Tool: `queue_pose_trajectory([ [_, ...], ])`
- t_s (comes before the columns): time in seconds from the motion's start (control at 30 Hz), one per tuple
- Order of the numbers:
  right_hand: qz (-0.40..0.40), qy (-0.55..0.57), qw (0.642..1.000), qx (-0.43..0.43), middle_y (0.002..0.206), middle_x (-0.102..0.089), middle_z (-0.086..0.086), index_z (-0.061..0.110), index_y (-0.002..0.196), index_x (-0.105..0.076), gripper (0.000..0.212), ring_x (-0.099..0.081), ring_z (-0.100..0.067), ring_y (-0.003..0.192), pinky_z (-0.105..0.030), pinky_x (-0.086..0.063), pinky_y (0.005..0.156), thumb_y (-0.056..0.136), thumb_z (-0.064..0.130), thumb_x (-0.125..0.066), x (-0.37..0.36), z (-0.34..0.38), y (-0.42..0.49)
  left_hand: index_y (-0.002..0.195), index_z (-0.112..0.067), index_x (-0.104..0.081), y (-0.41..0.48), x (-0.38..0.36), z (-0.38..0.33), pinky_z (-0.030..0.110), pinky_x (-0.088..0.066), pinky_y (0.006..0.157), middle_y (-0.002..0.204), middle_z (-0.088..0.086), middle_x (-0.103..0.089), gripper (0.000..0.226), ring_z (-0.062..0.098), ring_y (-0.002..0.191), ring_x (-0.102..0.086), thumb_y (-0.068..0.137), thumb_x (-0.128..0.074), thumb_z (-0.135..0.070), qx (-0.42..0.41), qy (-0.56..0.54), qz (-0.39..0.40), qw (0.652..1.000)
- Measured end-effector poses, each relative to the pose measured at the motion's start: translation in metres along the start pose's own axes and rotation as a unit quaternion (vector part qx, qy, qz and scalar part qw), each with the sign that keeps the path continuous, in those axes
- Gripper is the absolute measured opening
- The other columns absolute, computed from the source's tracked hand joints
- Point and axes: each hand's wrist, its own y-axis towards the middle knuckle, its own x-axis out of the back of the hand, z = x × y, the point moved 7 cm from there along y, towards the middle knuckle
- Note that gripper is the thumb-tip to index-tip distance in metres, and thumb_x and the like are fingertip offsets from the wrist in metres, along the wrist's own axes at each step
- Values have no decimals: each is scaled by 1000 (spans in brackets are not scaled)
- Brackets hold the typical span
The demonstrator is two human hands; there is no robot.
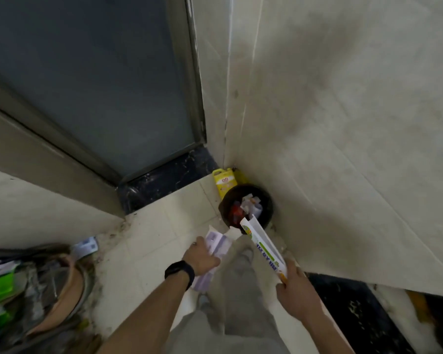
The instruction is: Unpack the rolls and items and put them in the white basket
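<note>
Head view: standing over dark bin (pixel 246 208) in floor corner beside yellow jug (pixel 224 182). Left hand (pixel 201 259) clamped on purple-white box (pixel 216 247), flap open toward bin. Right hand (pixel 296 287) clamped on long white carton (pixel 264 247), open end angled over bin rim, probably to dump empty packaging. White basket not in view. Rolls not visible.

The print on the long box (pixel 262 245) and purple carton (pixel 216 247) in the hands is blurred; clutter (pixel 23 290) beyond the left hand (pixel 201 259) is cut off.
</note>
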Motion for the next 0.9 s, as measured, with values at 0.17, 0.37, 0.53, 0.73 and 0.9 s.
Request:
queue_pose_trajectory([
  [0.17,86,-17,996,-3,137,-47,-16,12,155,-14,71,-59,-34,109,-36,-48,77,95,17,-51,-9,0,92,144,-11,-32,67,-2,-21,32,-41,94,138,15,-42,79,31,124,-47,81,-70,-39,59,-10,21,998],
  [0.37,106,-12,994,-18,115,-62,-14,10,145,-32,54,-64,-31,95,-34,-48,71,99,28,-53,-12,-4,192,145,-9,-36,143,-20,-48,35,-44,102,139,11,-53,73,28,123,-54,90,-62,-51,65,-10,38,997],
  [0.53,108,16,993,-49,106,-65,-12,10,133,-42,45,-63,-27,82,-33,-49,65,96,30,-58,-30,-15,281,148,-12,-30,227,-38,-51,30,-45,96,140,10,-51,77,27,123,-54,90,-60,-53,77,5,42,996],
  [0.73,105,127,977,-137,109,-66,-13,12,130,-45,42,-63,-30,93,-33,-50,77,95,28,-62,-96,-34,376,142,-15,-33,356,-74,-36,42,-49,95,132,12,-53,76,29,115,-56,86,-58,-60,59,46,27,997],
  [0.9,60,168,970,-166,121,-61,-19,9,136,-42,55,-61,-38,104,-33,-47,78,91,26,-68,-162,-48,453,151,-15,-15,453,-120,-16,45,-51,91,144,18,-39,90,38,117,-55,87,-51,-67,29,70,1,997],
])
